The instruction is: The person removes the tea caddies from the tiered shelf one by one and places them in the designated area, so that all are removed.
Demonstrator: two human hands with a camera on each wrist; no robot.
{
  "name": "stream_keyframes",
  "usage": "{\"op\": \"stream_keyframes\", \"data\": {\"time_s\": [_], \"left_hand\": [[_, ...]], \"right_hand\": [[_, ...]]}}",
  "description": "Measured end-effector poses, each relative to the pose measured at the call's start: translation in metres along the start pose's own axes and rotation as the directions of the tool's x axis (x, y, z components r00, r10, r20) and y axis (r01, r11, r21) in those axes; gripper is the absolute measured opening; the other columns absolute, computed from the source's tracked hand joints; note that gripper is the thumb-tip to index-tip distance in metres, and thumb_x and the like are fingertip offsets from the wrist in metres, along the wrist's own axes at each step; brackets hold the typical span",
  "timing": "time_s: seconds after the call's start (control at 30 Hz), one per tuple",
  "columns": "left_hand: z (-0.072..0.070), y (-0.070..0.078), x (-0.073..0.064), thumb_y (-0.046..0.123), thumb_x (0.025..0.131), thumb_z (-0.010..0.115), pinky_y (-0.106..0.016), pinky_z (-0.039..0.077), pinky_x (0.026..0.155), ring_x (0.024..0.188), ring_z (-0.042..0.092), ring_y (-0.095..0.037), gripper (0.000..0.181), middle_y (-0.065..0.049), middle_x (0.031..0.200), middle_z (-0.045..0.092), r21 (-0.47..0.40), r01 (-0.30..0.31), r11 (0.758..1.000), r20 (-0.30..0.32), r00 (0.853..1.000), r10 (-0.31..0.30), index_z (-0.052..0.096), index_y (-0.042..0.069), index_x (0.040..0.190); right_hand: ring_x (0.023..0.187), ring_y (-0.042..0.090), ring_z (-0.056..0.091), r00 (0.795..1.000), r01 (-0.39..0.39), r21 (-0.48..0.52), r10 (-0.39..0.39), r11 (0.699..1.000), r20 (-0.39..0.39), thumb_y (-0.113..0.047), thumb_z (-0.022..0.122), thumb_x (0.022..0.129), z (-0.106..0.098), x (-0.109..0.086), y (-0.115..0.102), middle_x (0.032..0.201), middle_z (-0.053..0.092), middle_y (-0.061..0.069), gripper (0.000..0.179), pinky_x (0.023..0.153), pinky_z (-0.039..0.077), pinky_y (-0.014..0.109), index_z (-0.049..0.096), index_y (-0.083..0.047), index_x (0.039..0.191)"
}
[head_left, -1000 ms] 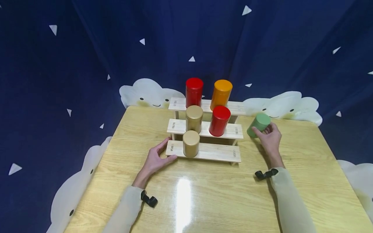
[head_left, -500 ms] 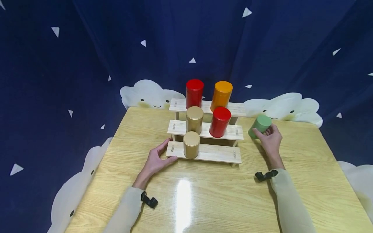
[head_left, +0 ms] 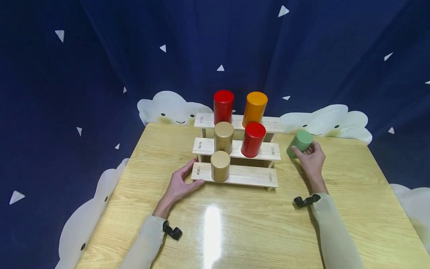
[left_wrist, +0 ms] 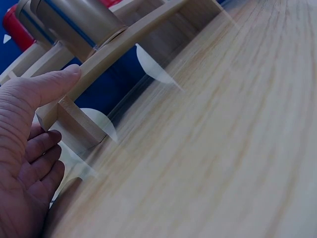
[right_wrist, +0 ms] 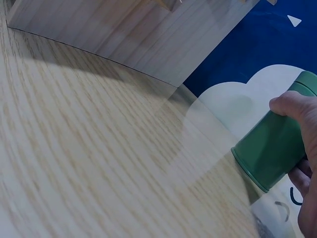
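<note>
Green and tilted, one tin (head_left: pixel 299 143) was gripped by the right hand (head_left: pixel 312 160), just right of the rack (head_left: pixel 236 147). The left hand (head_left: pixel 178 185) held the bottom step (head_left: pixel 250 176) at its left end. That step bore a gold tin (head_left: pixel 220 167); the middle step (head_left: pixel 273 150), a second gold tin (head_left: pixel 223 138) and a red tin (head_left: pixel 253 140); the top step (head_left: pixel 273 123), another red tin (head_left: pixel 223 107) and an orange tin (head_left: pixel 255 109).
</note>
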State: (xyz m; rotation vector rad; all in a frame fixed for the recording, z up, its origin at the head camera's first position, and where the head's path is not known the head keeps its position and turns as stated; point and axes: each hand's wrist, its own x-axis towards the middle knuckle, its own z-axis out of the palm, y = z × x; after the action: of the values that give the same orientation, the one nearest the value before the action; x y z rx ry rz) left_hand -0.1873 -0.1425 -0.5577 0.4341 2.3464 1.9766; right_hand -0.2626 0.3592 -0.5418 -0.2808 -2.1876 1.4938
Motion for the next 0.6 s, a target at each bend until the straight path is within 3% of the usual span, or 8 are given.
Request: {"op": "stream_keyframes", "data": {"time_s": [0.6], "left_hand": [[-0.0001, -0.0002, 0.0014, 0.011, 0.084, 0.089, -0.041, 0.034, 0.124, 0.148, 0.044, -0.029, 0.088, -0.011, 0.162, 0.044, 0.006, 0.009, 1.000, 0.000, 1.000, -0.009, 0.043, 0.008, 0.159]], "right_hand": [[0.126, 0.024, 0.062, 0.999, -0.013, 0.012, 0.013, 1.000, 0.039, -0.020, 0.088, 0.086, -0.0042, -0.0017, 0.0002, 0.142, 0.062, 0.021, 0.070, 0.111, 0.051, 0.030, 0.056, -0.004, 0.146]]}}
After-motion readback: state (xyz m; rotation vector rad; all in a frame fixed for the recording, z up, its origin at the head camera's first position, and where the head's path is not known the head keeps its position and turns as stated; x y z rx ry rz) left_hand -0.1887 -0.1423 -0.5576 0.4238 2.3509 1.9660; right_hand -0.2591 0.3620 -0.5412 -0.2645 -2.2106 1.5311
